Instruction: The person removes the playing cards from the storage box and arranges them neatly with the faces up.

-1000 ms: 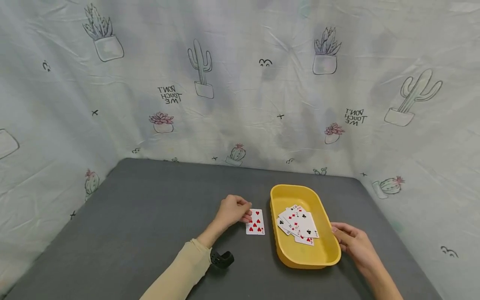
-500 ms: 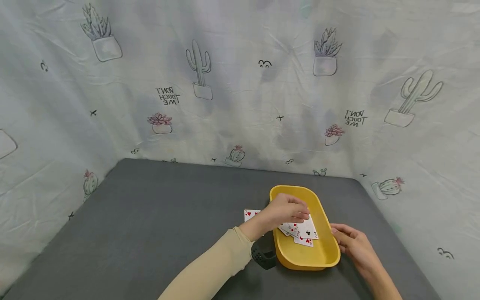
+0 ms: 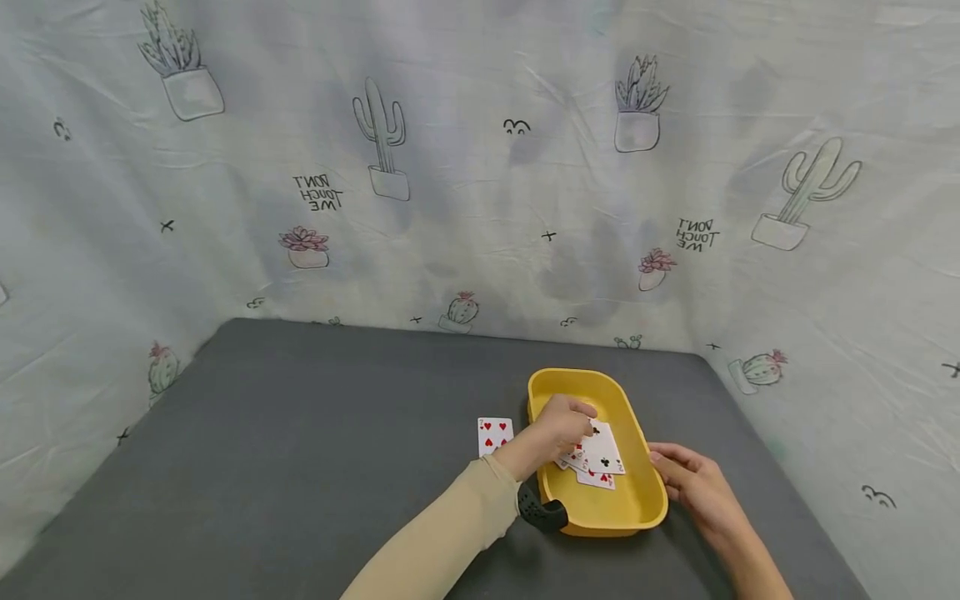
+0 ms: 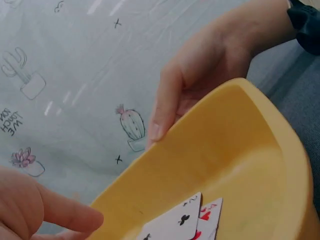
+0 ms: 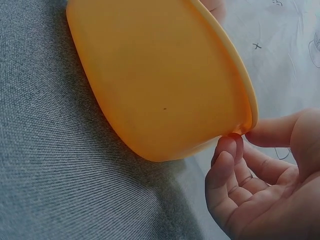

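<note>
Cards (image 3: 592, 457) lie in a little heap inside the yellow plastic tub (image 3: 637, 504) on the grey cloth table (image 3: 300, 450). My left hand (image 3: 558, 429) is now over that heap, down inside the tub. A second ago it was outside the tub, resting on the red seven of hearts card (image 3: 492, 433), which now lies flat and alone on the table just left of the tub. Half a second ago the hand was already over the tub, and since then it has gone a bit lower. Its fingers are bent down onto the top card, a black clubs one (image 4: 176, 226), but I cannot tell if they pinch it or only touch it. My right hand (image 3: 693, 487) has stayed at the right side of the tub. Its fingers are loose and a bit curled, and the fingertips (image 5: 227, 147) touch the tub's rim without gripping it. My beige sleeve (image 3: 442, 542) covers my left arm.
</note>
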Available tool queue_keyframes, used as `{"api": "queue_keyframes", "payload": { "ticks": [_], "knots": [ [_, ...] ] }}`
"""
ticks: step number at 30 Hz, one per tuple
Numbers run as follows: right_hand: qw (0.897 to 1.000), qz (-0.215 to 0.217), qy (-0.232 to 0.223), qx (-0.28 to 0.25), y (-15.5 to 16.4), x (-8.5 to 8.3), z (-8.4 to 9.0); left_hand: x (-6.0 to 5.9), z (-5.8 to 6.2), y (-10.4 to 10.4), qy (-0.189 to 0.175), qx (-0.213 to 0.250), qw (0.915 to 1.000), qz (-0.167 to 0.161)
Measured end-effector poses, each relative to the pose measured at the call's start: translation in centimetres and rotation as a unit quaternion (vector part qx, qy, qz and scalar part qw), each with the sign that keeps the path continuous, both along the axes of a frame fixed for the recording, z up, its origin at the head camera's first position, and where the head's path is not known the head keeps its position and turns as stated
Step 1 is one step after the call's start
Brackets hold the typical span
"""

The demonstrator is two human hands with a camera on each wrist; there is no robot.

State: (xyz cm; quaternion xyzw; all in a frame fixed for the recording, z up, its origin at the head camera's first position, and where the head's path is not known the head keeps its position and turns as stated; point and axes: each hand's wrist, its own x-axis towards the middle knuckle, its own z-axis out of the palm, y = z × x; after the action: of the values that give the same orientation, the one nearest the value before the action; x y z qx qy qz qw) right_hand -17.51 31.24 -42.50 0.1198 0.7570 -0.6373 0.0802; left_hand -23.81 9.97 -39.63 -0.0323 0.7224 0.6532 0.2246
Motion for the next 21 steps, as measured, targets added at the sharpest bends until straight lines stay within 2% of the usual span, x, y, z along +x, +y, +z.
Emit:
{"api": "queue_keyframes", "payload": {
  "ticks": [4,11,21],
  "knots": [
    [1.0,-0.001,-0.001,0.007,-0.2,0.0,0.1,-0.2,-0.8,0.0,-0.004,0.007,0.9997,0.023],
    [1.0,-0.001,-0.001,0.007,-0.2,-0.1,-0.1,-0.4,-1.7,0.4,-0.012,0.029,0.9986,0.042],
    [1.0,-0.005,-0.003,0.007,-0.1,0.0,-0.3,-0.6,-2.0,0.7,-0.034,0.049,0.9962,0.063]
  ]
}}
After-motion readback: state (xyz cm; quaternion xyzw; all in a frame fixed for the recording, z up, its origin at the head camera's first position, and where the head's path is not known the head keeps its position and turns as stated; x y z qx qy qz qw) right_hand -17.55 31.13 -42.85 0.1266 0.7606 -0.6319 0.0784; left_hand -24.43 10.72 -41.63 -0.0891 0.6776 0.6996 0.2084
